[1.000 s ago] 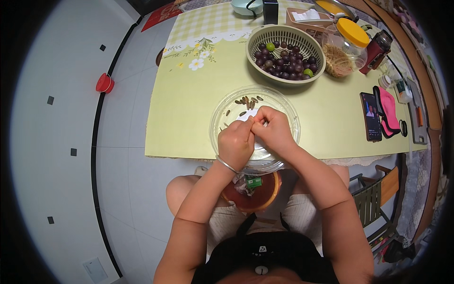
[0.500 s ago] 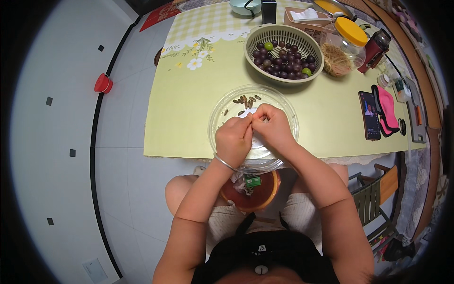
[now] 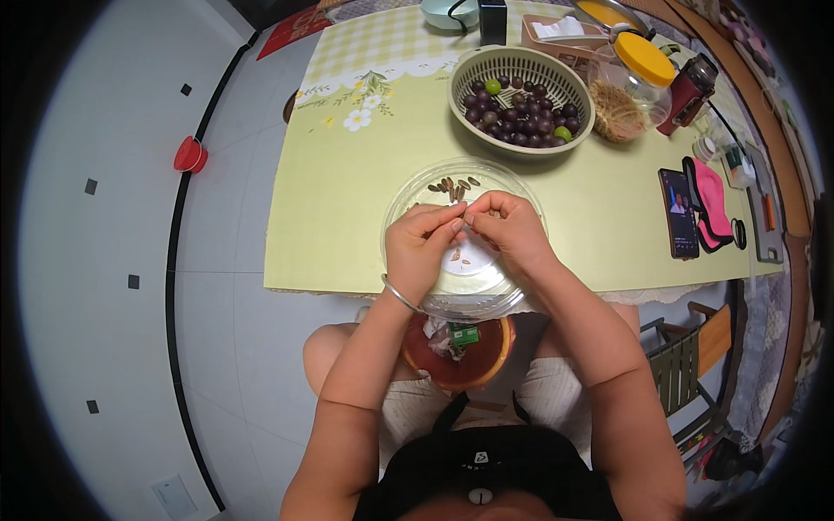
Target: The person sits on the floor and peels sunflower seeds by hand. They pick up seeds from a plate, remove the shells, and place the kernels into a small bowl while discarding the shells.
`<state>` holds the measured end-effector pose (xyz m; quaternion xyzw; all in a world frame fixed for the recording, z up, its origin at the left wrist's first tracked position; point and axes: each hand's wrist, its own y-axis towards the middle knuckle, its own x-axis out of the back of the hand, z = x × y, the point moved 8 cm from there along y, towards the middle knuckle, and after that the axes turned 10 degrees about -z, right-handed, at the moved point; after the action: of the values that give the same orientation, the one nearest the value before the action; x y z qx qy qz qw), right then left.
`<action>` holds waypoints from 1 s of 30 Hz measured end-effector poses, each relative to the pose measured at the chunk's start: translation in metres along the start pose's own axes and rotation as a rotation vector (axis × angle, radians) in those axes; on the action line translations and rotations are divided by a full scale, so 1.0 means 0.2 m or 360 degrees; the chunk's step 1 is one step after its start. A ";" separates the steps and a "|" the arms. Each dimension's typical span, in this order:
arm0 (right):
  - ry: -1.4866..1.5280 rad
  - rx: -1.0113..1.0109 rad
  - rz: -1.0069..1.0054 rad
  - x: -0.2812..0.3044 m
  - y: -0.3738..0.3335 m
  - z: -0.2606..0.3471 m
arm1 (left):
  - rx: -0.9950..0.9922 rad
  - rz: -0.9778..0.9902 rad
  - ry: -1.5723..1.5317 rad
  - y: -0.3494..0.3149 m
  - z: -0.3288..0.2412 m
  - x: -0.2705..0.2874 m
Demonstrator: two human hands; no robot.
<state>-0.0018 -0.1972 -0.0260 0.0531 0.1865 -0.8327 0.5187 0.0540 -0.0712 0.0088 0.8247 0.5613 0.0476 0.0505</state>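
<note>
Hands meet near dark seeds, long axes variously angled.

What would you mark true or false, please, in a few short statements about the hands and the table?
1. The left hand and right hand meet over the clear round container. True.
2. The silver-coloured bangle is on the right wrist. False: it is on the left wrist.
3. Several dark seeds lie in the container, beyond the fingertips. True.
4. The yellow-lidded jar stands left of the grape basket. False: it stands right of it.
5. The phone has its screen lit. True.
</note>
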 end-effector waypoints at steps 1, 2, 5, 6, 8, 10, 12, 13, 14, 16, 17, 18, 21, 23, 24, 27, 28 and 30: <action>0.0007 0.0008 -0.0009 0.00 0.00 0.00 | -0.0214 -0.0012 0.0232 0.00 -0.05 0.00; 0.0015 0.0015 -0.0018 0.01 0.00 -0.01 | -0.0429 -0.0024 0.0465 -0.02 -0.11 -0.01; -0.0097 0.0086 -0.0085 0.02 0.01 -0.02 | -0.0762 -0.0068 0.0819 -0.05 -0.18 -0.04; -0.0109 0.0069 -0.0096 0.02 0.00 -0.02 | -0.0820 -0.0085 0.0882 -0.06 -0.19 -0.04; -0.0133 0.0033 -0.0119 0.01 0.00 -0.02 | -0.0915 -0.0112 0.0961 -0.07 -0.19 -0.05; -0.0108 0.0028 -0.0118 0.01 0.00 -0.03 | -0.0991 -0.0123 0.1043 -0.09 -0.19 -0.06; -0.0134 0.0062 -0.0140 0.01 0.01 -0.06 | -0.1045 -0.0120 0.1133 -0.11 -0.18 -0.08; -0.0172 0.0099 -0.0163 0.02 0.02 -0.08 | -0.1045 -0.0116 0.1151 -0.12 -0.17 -0.09; -0.0210 0.0136 -0.0186 0.01 0.02 -0.09 | -0.1045 -0.0112 0.1170 -0.13 -0.16 -0.09; -0.0290 0.0225 -0.0220 0.00 0.01 -0.06 | -0.1037 -0.0118 0.1158 -0.13 -0.16 -0.09; -0.0331 0.0271 -0.0237 -0.01 0.00 -0.04 | -0.1031 -0.0127 0.1126 -0.14 -0.16 -0.08; -0.0357 0.0306 -0.0240 -0.02 -0.01 -0.02 | -0.1026 -0.0135 0.1095 -0.14 -0.18 -0.08; -0.0400 0.0368 -0.0240 -0.02 -0.01 0.00 | -0.0999 -0.0135 0.1064 -0.14 -0.19 -0.08; -0.0383 0.0349 -0.0225 -0.02 -0.01 -0.01 | -0.0976 -0.0155 0.1064 -0.14 -0.18 -0.08; -0.0378 0.0330 -0.0220 -0.02 0.00 -0.01 | -0.0964 -0.0162 0.1059 -0.14 -0.17 -0.08; -0.0370 0.0301 -0.0216 -0.02 0.00 -0.02 | -0.1035 -0.0137 0.1053 -0.15 -0.17 -0.08; -0.0372 0.0310 -0.0223 -0.02 0.00 -0.02 | -0.1059 -0.0129 0.1054 -0.15 -0.17 -0.08; -0.0356 0.0328 -0.0221 -0.02 -0.01 -0.01 | -0.1106 -0.0113 0.1051 -0.14 -0.18 -0.09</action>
<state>-0.0013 -0.1928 -0.0268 0.0000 0.0446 -0.8819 0.4694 0.0160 -0.0762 0.0403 0.6802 0.5260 0.4899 0.1438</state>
